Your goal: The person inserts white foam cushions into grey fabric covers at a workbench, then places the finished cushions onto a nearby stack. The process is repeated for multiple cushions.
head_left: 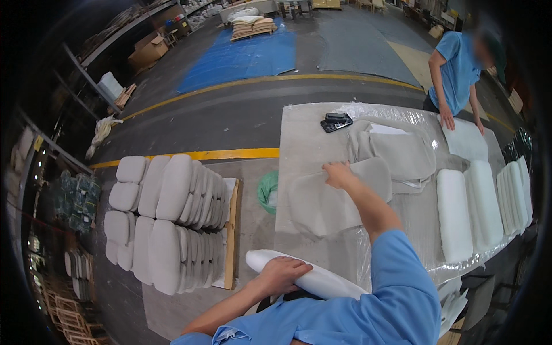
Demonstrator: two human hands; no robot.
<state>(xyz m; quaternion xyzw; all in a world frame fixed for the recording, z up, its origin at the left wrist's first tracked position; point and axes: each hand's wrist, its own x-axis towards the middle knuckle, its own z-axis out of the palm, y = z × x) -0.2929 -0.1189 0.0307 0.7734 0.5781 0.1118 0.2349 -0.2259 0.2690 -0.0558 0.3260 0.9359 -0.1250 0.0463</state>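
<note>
My left hand (286,275) is wrapped over a long white foam pad (328,286), which lies against my body at the table's near edge. Reaching forward, my right hand (340,175) has its fingers bent onto the upper edge of a flat grey fabric cover (339,201). This cover is spread on the table, limp and slightly creased. Just beyond it, more grey covers (402,155) lie in a loose pile with a white piece showing among them. The far side of the pad under my left palm is partly hidden.
The plastic-wrapped table (414,213) also holds a black device (336,122) and upright white pads (454,215). At the far right a co-worker (457,75) has both hands by a white sheet (466,140). Stacked grey cushions (172,195) and a green bag (268,191) sit left.
</note>
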